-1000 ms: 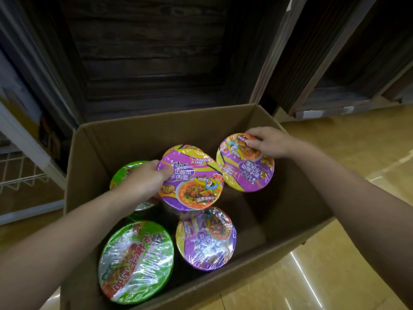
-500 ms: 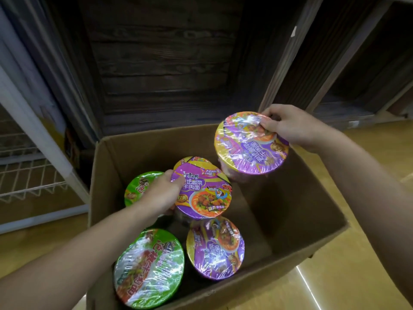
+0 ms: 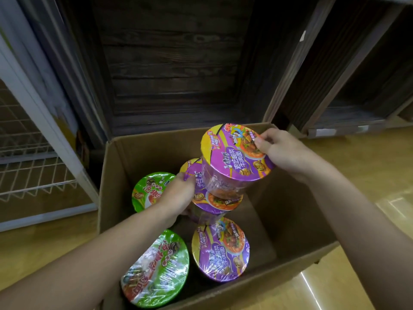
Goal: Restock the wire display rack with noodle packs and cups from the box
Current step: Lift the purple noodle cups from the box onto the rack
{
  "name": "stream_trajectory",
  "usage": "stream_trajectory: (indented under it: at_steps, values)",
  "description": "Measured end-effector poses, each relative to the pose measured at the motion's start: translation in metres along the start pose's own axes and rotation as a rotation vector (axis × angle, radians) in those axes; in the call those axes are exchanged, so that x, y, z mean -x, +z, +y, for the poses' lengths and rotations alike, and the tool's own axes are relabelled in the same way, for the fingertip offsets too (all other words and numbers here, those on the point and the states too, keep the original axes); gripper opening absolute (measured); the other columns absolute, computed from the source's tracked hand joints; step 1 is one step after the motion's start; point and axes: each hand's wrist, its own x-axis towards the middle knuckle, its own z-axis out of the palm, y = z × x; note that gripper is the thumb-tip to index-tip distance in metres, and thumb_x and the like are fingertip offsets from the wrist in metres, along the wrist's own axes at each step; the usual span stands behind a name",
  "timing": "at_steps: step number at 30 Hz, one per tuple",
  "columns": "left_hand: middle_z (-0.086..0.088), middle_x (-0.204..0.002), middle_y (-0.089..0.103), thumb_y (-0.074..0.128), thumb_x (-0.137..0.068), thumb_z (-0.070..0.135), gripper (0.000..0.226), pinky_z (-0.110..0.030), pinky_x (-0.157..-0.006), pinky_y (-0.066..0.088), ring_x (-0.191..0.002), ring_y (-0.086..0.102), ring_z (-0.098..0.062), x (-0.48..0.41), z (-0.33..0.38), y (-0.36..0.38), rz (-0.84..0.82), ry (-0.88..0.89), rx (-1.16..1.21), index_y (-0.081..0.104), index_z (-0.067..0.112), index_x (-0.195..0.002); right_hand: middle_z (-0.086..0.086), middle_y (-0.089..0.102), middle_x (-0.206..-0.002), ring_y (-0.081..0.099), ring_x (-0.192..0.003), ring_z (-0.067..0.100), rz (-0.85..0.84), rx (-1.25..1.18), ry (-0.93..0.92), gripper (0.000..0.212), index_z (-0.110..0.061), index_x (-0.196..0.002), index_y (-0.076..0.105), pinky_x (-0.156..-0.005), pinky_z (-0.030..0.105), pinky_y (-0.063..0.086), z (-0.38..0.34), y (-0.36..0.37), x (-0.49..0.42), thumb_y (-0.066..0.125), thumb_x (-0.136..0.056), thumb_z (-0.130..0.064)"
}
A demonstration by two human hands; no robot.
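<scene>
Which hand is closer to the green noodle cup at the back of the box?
Left. The left hand grips the lower purple cup right beside the back green cup. The right hand holds the raised purple cup, farther to the right.

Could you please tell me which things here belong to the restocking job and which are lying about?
Job: cardboard box, upper purple cup in right hand, lower purple cup in left hand, boxed purple cup, far green cup, near green cup, wire rack.
Lying about: wooden crates.
</scene>
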Motion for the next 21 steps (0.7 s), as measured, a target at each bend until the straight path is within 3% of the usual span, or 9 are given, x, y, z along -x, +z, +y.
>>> stream_trajectory:
  at_steps: [5,8,10,14,17,21]
  values:
    - [0.002,-0.103,0.062,0.049,-0.096,0.035,0.022,-0.041,-0.079,0.053,-0.096,0.060,-0.022,-0.003,-0.002,0.001,-0.009,0.008,0.005,0.048,0.028,-0.116,0.004,0.068,-0.100,0.069,-0.087,0.016,-0.053,-0.039,0.040,0.025,-0.017,-0.117,0.054,-0.068,0.029,0.056,-0.003,-0.001,0.003,0.052,-0.099,-0.034]
    - [0.007,-0.104,0.059,0.052,-0.095,0.036,0.025,-0.040,-0.079,0.051,-0.096,0.058,-0.019,-0.002,-0.003,0.000,-0.033,0.020,0.007,0.045,0.031,-0.119,-0.001,0.060,-0.114,0.069,-0.093,0.019,-0.183,-0.102,0.028,0.041,-0.036,-0.136,0.038,-0.076,0.041,0.061,-0.003,-0.007,0.004,0.053,-0.098,-0.031]
    - [0.009,-0.103,0.058,0.051,-0.096,0.035,0.026,-0.037,-0.074,0.050,-0.094,0.058,-0.016,-0.002,-0.003,-0.001,-0.045,0.026,0.016,0.043,0.033,-0.121,-0.007,0.059,-0.114,0.068,-0.096,0.017,-0.258,-0.106,-0.002,0.049,-0.045,-0.138,0.033,-0.078,0.042,0.061,-0.002,-0.007,0.007,0.056,-0.095,-0.043]
    - [0.009,-0.105,0.059,0.048,-0.098,0.036,0.026,-0.035,-0.068,0.050,-0.093,0.058,-0.014,-0.006,-0.002,-0.001,-0.056,0.020,0.039,0.045,0.033,-0.123,-0.012,0.060,-0.102,0.067,-0.084,0.009,-0.194,-0.007,-0.014,0.054,-0.038,-0.129,0.037,-0.058,0.023,0.059,-0.003,0.003,0.010,0.061,-0.085,-0.057]
    - [0.003,-0.103,0.061,0.044,-0.099,0.035,0.026,-0.038,-0.071,0.051,-0.091,0.058,-0.014,-0.008,0.000,-0.002,-0.049,0.013,0.067,0.053,0.024,-0.120,-0.007,0.060,-0.095,0.068,-0.075,0.012,-0.148,0.084,0.030,0.056,-0.028,-0.123,0.038,-0.045,0.020,0.053,-0.009,0.005,0.010,0.059,-0.085,-0.062]
    - [0.003,-0.102,0.064,0.041,-0.100,0.029,0.024,-0.039,-0.076,0.049,-0.088,0.057,-0.012,-0.010,0.001,-0.003,-0.051,0.005,0.115,0.060,0.022,-0.113,-0.003,0.065,-0.086,0.069,-0.062,0.011,-0.185,0.151,0.074,0.064,-0.018,-0.117,0.045,-0.047,0.022,0.053,-0.014,0.003,0.010,0.058,-0.081,-0.069]
